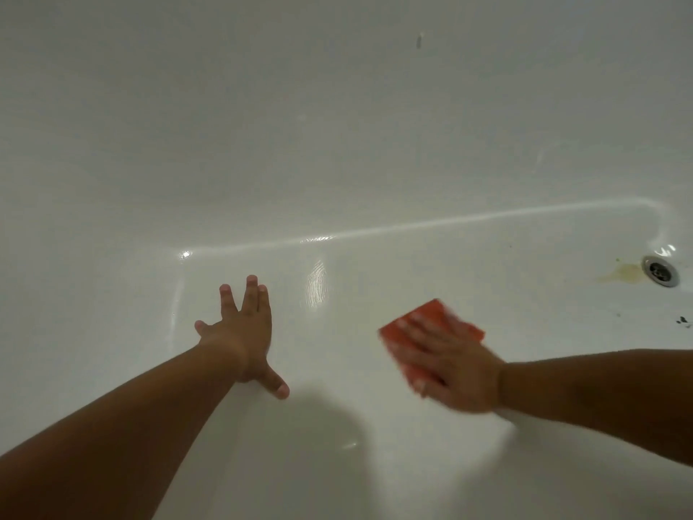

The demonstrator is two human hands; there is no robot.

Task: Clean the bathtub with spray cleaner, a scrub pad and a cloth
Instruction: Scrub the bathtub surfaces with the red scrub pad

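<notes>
Right grip (450, 365), a bare hand, lay flat on the orange pad (431, 320), fingers extended and pressing, not curled round it; the pad sat on the floor of the bathtub (337, 152); hand and pad were blurred, so scrub pad versus folded cloth could not be told, nor the pad's long axis. Left grip (240, 332) was splayed palm-down on the tub floor at 9 o'clock from the pad, well apart, holding nothing; judged a brace. Key relation: yellow-brown stain (624, 273) lay at about 2 o'clock from the pad, just beside the drain (660, 271) on its 9 o'clock side; dark specks (684, 320) at 3 o'clock. Right grip was much the nearer; judged the next stroke should run toward 2 o'clock under that hand.
</notes>
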